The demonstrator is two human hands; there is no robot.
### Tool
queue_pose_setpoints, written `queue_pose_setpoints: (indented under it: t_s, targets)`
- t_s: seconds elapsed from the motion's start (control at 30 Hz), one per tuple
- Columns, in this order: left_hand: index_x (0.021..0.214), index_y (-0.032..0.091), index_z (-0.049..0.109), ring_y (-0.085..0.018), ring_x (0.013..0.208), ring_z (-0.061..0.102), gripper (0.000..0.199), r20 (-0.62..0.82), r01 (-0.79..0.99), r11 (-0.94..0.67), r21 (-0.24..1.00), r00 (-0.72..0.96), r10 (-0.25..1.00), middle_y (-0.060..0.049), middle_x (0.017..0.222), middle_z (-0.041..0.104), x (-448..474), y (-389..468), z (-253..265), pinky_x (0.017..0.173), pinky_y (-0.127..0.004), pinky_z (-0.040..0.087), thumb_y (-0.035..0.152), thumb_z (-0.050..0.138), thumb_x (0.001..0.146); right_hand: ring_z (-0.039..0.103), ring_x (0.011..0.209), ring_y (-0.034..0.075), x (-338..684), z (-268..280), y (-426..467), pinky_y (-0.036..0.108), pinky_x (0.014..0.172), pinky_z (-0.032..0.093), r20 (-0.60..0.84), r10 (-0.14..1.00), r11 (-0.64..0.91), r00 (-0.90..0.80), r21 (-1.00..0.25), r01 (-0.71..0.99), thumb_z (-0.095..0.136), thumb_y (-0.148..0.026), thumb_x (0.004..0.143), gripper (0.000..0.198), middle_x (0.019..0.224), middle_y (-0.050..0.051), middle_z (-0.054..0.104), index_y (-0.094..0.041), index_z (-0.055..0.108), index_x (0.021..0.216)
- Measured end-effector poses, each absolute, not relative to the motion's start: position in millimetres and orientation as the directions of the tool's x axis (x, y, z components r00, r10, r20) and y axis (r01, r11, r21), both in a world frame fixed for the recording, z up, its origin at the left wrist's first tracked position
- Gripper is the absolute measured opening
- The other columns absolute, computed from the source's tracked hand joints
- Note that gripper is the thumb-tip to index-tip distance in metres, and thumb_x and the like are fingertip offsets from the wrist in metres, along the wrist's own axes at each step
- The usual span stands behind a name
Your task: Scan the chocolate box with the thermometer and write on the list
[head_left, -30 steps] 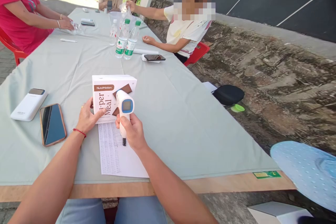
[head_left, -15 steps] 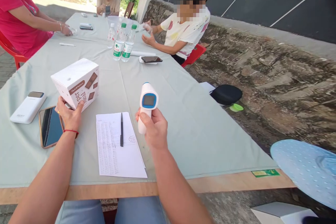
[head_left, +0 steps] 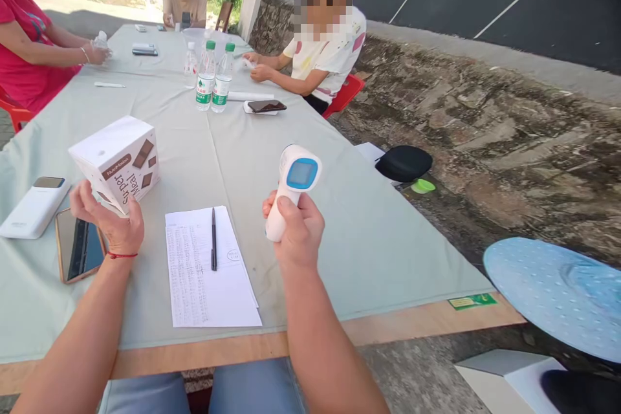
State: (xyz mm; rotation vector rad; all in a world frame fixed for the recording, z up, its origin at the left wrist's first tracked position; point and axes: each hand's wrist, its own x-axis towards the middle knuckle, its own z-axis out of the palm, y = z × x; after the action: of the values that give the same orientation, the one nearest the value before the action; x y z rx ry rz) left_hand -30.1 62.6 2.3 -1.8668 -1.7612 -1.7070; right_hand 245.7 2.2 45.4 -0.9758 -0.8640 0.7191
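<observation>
My right hand (head_left: pixel 298 220) grips the handle of a white infrared thermometer (head_left: pixel 286 204) above the table, its blue-framed screen turned toward me. At the left, a white box with brown print (head_left: pixel 119 158) rests on the cloth. My left hand (head_left: pixel 109 220) is right at the box's near side with fingers spread and curled, not wrapped around it; whether a fingertip still touches it I cannot tell. Under and beside that hand lies a smartphone (head_left: pixel 80 249), next to a white power bank (head_left: pixel 33 207). Between my hands are sheets of paper with handwriting (head_left: pixel 194 297) and a black pen (head_left: pixel 214 239) on top.
Two water bottles with green caps (head_left: pixel 213 81) stand farther up the table, near a dark phone (head_left: pixel 266 106) and a white pen (head_left: pixel 110 85). People sit at the left (head_left: pixel 29 45), far end (head_left: pixel 187 3) and right (head_left: pixel 325 45). A blue dotted hat (head_left: pixel 553 291) lies beyond the right corner.
My left hand has loosened its hold on the box, which now sits on the table. The thermometer has tilted and moved slightly right, and its screen is brighter. The view has shifted a little.
</observation>
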Motion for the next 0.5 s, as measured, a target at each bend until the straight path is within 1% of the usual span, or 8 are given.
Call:
queue_pose_setpoints:
  t_s: [0.07,0.13,0.2,0.23,0.3,0.37,0.43,0.5]
  targets:
    - [0.139,0.016,0.024,-0.034,0.132,0.024,0.08,0.788,0.774,-0.393,0.495,-0.21,0.579,-0.019,0.133,0.024,-17.9,56.9,4.9,0.109,-0.054,0.03,0.025,0.066,0.072,0.05,0.061,0.014,248.3,39.9,4.8,0.027,0.056,0.04,0.283,0.822,0.371,0.495,-0.925,-0.086,0.067,-0.05,0.073,0.035,0.071,0.0,0.053,-0.019,0.052,0.081]
    - [0.133,0.016,0.037,-0.03,0.124,0.035,0.062,0.792,0.767,-0.468,0.438,-0.083,0.604,-0.016,0.124,0.035,-7.6,54.9,3.6,0.105,-0.049,0.036,0.024,0.061,0.076,0.054,0.067,0.017,253.7,31.9,10.0,0.029,0.061,0.043,0.25,0.829,0.278,0.501,-0.96,0.02,0.067,-0.051,0.072,0.037,0.077,0.002,0.057,-0.018,0.056,0.087]
    - [0.126,0.016,0.046,-0.027,0.117,0.042,0.047,0.745,0.742,-0.517,0.426,0.037,0.666,-0.014,0.118,0.043,-1.5,56.7,-0.8,0.103,-0.046,0.038,0.022,0.056,0.081,0.057,0.078,0.021,261.0,22.2,17.2,0.032,0.068,0.045,0.19,0.846,0.097,0.499,-0.974,0.207,0.068,-0.047,0.07,0.04,0.087,0.006,0.062,-0.017,0.06,0.095]
    - [0.122,0.016,0.05,-0.026,0.114,0.045,0.041,0.718,0.732,-0.53,0.428,0.081,0.691,-0.013,0.116,0.046,-0.2,58.5,-3.7,0.102,-0.045,0.039,0.022,0.054,0.082,0.058,0.083,0.023,264.8,17.1,21.1,0.034,0.072,0.046,0.152,0.852,-0.019,0.501,-0.948,0.319,0.068,-0.044,0.069,0.04,0.092,0.007,0.063,-0.017,0.061,0.098]
    - [0.114,0.017,0.056,-0.024,0.109,0.049,0.031,0.664,0.712,-0.535,0.454,0.13,0.736,-0.011,0.111,0.05,-0.2,62.6,-9.5,0.099,-0.044,0.041,0.024,0.052,0.084,0.058,0.093,0.026,271.5,7.2,28.4,0.036,0.079,0.045,0.051,0.867,-0.253,0.495,-0.812,0.526,0.068,-0.037,0.07,0.038,0.102,0.009,0.063,-0.017,0.063,0.102]
    - [0.108,0.018,0.059,-0.024,0.106,0.051,0.026,0.605,0.69,-0.525,0.498,0.158,0.78,-0.01,0.109,0.053,-1.4,65.5,-14.0,0.096,-0.043,0.042,0.026,0.052,0.085,0.057,0.1,0.027,276.6,-1.3,33.9,0.036,0.082,0.044,-0.039,0.87,-0.396,0.491,-0.647,0.651,0.066,-0.034,0.075,0.038,0.11,0.011,0.061,-0.017,0.063,0.108]
    - [0.104,0.018,0.062,-0.024,0.105,0.052,0.024,0.545,0.668,-0.513,0.539,0.188,0.817,-0.009,0.109,0.054,-1.4,66.1,-16.4,0.096,-0.042,0.043,0.028,0.053,0.085,0.057,0.105,0.028,280.5,-8.0,37.0,0.036,0.084,0.044,-0.085,0.868,-0.455,0.49,-0.534,0.713,0.063,-0.035,0.08,0.04,0.117,0.013,0.059,-0.017,0.061,0.116]
    - [0.102,0.018,0.064,-0.024,0.104,0.052,0.023,0.479,0.65,-0.506,0.567,0.24,0.845,-0.009,0.109,0.055,0.4,65.2,-16.9,0.096,-0.042,0.042,0.03,0.056,0.083,0.056,0.108,0.029,283.6,-12.4,38.1,0.037,0.085,0.045,-0.112,0.866,-0.479,0.487,-0.467,0.743,0.061,-0.036,0.084,0.041,0.118,0.014,0.058,-0.015,0.06,0.119]
